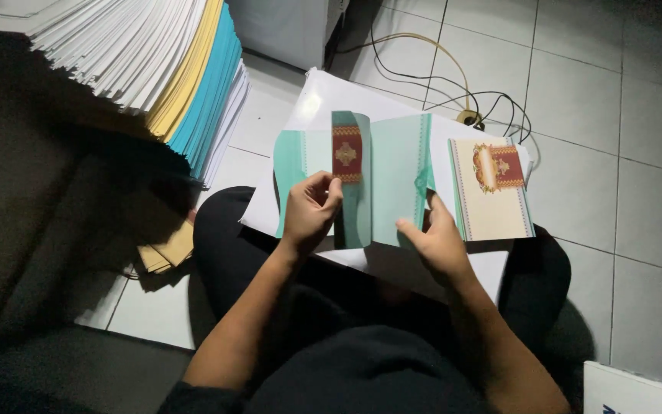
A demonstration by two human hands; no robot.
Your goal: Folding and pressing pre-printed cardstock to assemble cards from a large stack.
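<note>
Here, on a tiled floor [637, 199] with paper stacks [170, 69] upper left, the left hand [309, 211] pinches a green card [388, 180] mid-frame; the right hand [438, 241] grips its right edge.

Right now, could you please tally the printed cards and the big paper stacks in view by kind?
Teal card, folded, held by left hand and right hand: 1
Cream card pile with red emblem: 1
Tall paper stack, white, yellow and blue: 1
Total: 3

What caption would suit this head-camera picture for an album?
Seated on a tiled floor, left hand and right hand fold a teal card beside a finished stack.
</note>
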